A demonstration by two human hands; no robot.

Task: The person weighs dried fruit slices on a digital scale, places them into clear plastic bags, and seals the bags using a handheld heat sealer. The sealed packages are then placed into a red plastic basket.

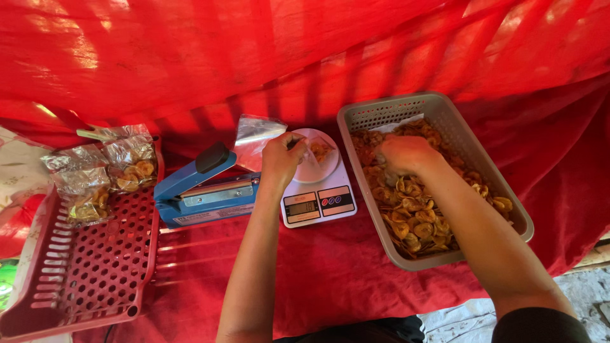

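Hands [283, 159] [406, 154] perhaps touching bag [254, 136], chips [413, 216]

There is only one view, from a camera on the person's head. It looks steeply down and forward, from close, over both forearms to a red cloth [330, 273]. A grey basket [445, 108] is right, a red tray [95, 267] left.

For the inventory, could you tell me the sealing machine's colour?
Blue heat sealer with black handle knob, head view.
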